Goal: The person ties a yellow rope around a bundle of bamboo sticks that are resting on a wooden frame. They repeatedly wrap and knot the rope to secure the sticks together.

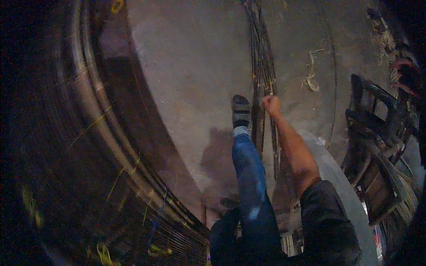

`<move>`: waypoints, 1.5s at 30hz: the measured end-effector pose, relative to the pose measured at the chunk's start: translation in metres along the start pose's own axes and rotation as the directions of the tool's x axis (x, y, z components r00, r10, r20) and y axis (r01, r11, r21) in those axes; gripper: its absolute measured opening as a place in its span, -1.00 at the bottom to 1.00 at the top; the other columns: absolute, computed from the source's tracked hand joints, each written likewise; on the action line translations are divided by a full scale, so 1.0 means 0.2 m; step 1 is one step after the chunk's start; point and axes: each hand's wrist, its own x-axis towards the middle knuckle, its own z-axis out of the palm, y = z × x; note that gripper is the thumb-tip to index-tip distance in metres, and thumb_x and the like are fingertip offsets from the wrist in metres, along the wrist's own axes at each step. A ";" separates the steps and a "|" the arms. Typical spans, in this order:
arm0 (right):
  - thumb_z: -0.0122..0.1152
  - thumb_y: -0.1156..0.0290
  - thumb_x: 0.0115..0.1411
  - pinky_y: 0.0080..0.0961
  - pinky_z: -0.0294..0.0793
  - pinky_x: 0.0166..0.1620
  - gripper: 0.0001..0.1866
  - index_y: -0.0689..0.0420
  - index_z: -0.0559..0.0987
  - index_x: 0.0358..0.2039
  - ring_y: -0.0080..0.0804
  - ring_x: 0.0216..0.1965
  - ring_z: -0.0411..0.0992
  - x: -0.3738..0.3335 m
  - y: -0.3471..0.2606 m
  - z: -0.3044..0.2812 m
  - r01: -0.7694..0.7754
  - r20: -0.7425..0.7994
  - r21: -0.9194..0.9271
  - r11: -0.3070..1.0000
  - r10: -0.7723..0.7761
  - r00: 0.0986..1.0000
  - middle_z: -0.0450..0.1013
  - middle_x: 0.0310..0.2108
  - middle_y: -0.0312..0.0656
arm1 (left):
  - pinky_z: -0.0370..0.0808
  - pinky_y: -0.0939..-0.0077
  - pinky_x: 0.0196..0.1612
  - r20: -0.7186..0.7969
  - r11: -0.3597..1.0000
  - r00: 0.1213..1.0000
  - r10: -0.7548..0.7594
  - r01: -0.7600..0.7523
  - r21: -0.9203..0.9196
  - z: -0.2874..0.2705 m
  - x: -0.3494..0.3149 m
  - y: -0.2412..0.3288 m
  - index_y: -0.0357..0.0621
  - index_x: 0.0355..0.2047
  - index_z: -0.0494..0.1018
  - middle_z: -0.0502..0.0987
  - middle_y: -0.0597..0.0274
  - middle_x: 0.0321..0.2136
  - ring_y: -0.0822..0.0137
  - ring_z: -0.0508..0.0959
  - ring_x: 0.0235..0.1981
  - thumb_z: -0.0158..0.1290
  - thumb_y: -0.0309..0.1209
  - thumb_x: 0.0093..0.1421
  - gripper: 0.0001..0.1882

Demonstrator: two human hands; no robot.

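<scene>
Dim light, a dull grey-brown floor — and at right, a dark open frame in shadow.

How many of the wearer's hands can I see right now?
1: the right hand, curled at the right edge of the long rods, ahead of the knee. The left hand isn't visible; it may be hidden or out of frame.

The thin rods look dark brown to black, though dim light leaves the shade uncertain, against a grey floor. The trousers are blue with paler patches, the shoe black with grey bands, the sleeve black, the cord off-white, the strap yellow.
</scene>
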 end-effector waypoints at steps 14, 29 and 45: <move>0.03 0.28 0.18 -0.27 0.39 -0.40 -0.75 0.24 0.47 -0.43 -0.13 -0.48 0.45 0.09 -0.15 0.07 0.074 -0.084 -0.323 0.943 -0.106 0.991 0.44 -0.56 0.02 | 0.22 -0.06 0.06 0.046 0.976 0.980 0.196 -0.199 0.088 0.16 0.18 0.21 -0.15 -0.17 0.45 0.09 -0.17 0.14 -0.14 0.27 -0.01 -0.15 0.07 0.20 -0.48; -0.02 0.32 0.21 -0.62 0.18 -0.58 -0.81 0.16 0.42 -0.45 -0.66 -0.65 0.19 -1.64 -2.52 -2.08 0.718 -0.599 0.292 0.631 -0.465 0.652 0.23 -0.69 -0.40 | 0.12 0.18 0.17 0.040 0.112 0.393 0.918 -0.161 -0.981 0.31 -1.08 -0.20 -0.28 0.10 0.15 0.25 -0.15 0.07 -0.10 0.16 0.16 0.04 -0.14 0.11 -0.34; -0.11 0.49 0.20 -0.65 0.14 -0.71 -0.55 -0.08 0.31 0.12 -0.67 -0.74 0.15 -2.44 -3.61 -2.06 0.635 -0.434 0.760 0.137 -0.621 0.653 0.25 -0.68 -0.43 | 0.41 0.16 -0.39 -0.345 0.116 0.933 0.107 -0.356 -0.927 0.09 -1.29 -1.15 -0.09 -0.16 0.42 0.51 -0.01 -0.52 -0.05 0.51 -0.45 -0.12 -0.21 0.20 -0.70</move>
